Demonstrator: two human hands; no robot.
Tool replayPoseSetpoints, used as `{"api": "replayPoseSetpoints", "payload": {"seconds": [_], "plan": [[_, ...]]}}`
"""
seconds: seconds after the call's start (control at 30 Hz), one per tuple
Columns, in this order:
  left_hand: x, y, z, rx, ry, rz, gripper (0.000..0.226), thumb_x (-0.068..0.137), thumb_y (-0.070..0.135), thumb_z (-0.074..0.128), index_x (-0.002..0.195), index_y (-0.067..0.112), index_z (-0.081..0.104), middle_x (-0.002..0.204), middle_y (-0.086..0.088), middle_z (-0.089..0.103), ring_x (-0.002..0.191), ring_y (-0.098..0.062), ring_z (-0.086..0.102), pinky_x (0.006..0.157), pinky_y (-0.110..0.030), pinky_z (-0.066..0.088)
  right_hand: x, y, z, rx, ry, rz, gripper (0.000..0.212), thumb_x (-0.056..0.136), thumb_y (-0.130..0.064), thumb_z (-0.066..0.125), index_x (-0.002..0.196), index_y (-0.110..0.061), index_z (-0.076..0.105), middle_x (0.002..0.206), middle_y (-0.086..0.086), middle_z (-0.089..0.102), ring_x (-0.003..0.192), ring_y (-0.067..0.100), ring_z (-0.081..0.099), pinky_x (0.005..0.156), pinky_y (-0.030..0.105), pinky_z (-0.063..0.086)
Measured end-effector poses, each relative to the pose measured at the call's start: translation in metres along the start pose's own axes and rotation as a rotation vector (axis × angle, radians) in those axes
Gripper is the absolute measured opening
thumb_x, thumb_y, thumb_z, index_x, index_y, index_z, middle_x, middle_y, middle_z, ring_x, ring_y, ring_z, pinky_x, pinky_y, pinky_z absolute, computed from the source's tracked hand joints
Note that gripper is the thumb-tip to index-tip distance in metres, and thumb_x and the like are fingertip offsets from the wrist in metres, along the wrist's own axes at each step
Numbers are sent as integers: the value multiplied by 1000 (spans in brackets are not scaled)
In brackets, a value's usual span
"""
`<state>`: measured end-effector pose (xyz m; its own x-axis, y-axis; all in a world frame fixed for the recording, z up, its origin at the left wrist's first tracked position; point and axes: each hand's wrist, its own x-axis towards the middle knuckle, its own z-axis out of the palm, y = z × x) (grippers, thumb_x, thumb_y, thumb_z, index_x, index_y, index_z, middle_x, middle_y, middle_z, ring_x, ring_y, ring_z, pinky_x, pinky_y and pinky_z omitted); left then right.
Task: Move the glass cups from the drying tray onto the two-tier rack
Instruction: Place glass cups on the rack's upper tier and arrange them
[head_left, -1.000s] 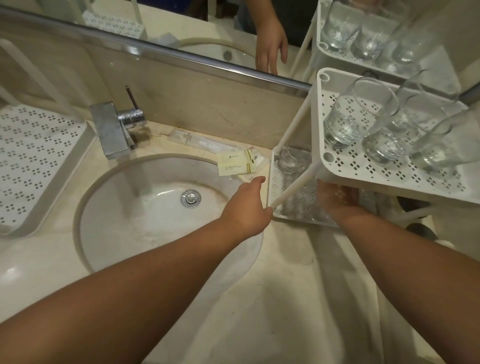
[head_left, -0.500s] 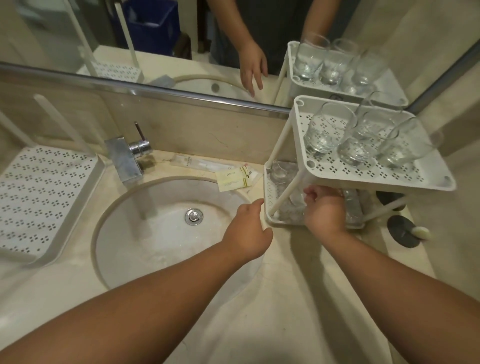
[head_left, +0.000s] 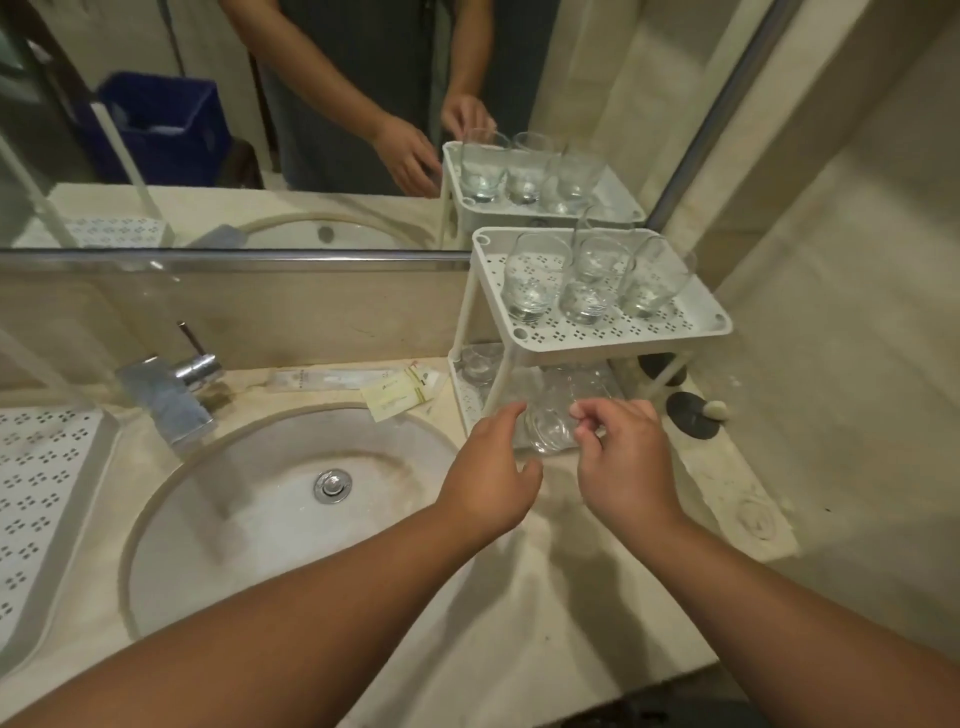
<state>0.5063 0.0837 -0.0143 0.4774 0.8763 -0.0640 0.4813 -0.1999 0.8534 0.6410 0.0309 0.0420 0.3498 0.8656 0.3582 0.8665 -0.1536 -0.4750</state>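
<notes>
My left hand (head_left: 491, 470) spread and empty, my right hand (head_left: 623, 457) loosely curled, empty, clear round glass cup (head_left: 550, 426) between them, perforated white plastic two-tier rack (head_left: 618, 340) at twelve o'clock.

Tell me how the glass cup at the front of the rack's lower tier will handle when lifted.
The glass cup looks rigid, smooth clear glass, so probably slippery and breakable if knocked against the rack's white post. It seems tilted or on its side, so it may roll. Its thick base suggests some weight.

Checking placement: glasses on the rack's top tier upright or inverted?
Upright. The three glasses on the top tier stand with thick bases down, open rims up.
</notes>
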Motion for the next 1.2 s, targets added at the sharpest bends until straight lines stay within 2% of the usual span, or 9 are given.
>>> {"api": "replayPoseSetpoints", "payload": {"seconds": [0.1, 0.17, 0.23, 0.37, 0.57, 0.73, 0.87, 1.1, 1.2], "plan": [[-3, 10, -1, -47, 30, 76, 63, 93, 33, 62, 149, 34, 33, 144, 4, 47, 118, -14, 57, 97, -29, 47, -9, -11, -16, 12, 57, -26, 25, 80, 6, 64, 94, -14, 69, 82, -14, 58, 94, 14, 46, 79, 18, 33], [-3, 17, -4, -84, 50, 111, 59, 92, 35, 62, 145, 36, 36, 141, 9, 48, 105, -8, 61, 89, -25, 48, -10, -18, -24, 12, 88, -40, 25, 80, 6, 65, 95, -14, 69, 83, -12, 61, 95, 16, 48, 81, 21, 36], [-2, 25, -10, -136, 74, 144, 55, 92, 37, 62, 142, 40, 39, 137, 14, 49, 95, -3, 63, 83, -20, 48, -7, -26, -33, 4, 128, -71, 26, 78, 7, 66, 95, -13, 69, 84, -11, 62, 94, 16, 48, 82, 15, 35], [5, 43, -27, -189, 139, 204, 53, 91, 38, 62, 139, 45, 40, 132, 19, 47, 94, 1, 61, 77, -12, 44, 10, -38, -48, 8, 216, -124, 28, 75, 9, 67, 95, -12, 69, 83, -14, 57, 91, 10, 43, 82, 4, 28], [30, 69, -53, -104, 232, 288, 56, 92, 29, 63, 144, 36, 43, 134, 11, 48, 98, -3, 59, 87, -27, 51, 46, -50, -65, 7, 281, -213, 28, 74, 9, 67, 94, -11, 69, 80, -11, 58, 89, 18, 48, 80, 15, 31], [57, 91, -78, -21, 315, 355, 57, 91, 26, 63, 145, 33, 44, 135, 7, 50, 113, -10, 55, 95, -28, 46, 89, -59, -78, 17, 319, -269, 27, 78, 5, 67, 98, -14, 70, 84, -15, 57, 93, 14, 48, 79, 15, 31], [80, 103, -96, 18, 366, 333, 56, 91, 28, 63, 144, 33, 44, 132, 6, 50, 93, -1, 57, 87, -26, 48, 141, -65, -81, 20, 307, -279, 21, 86, -5, 65, 102, -19, 69, 87, -16, 57, 96, 14, 48, 76, 14, 28], [112, 104, -106, 164, 329, 221, 61, 92, 30, 62, 148, 30, 37, 145, -1, 45, 121, -17, 52, 98, -30, 42, 218, -55, -61, 15, 215, -229, 17, 90, -6, 61, 101, -18, 67, 89, -7, 58, 100, 13, 43, 85, 29, 41], [122, 101, -108, 252, 296, 187, 65, 91, 33, 63, 150, 27, 35, 146, -4, 44, 130, -21, 47, 102, -32, 39, 232, -48, -47, 4, 146, -225, 16, 92, -9, 60, 101, -20, 65, 94, -3, 59, 99, 10, 39, 85, 28, 38]]}}
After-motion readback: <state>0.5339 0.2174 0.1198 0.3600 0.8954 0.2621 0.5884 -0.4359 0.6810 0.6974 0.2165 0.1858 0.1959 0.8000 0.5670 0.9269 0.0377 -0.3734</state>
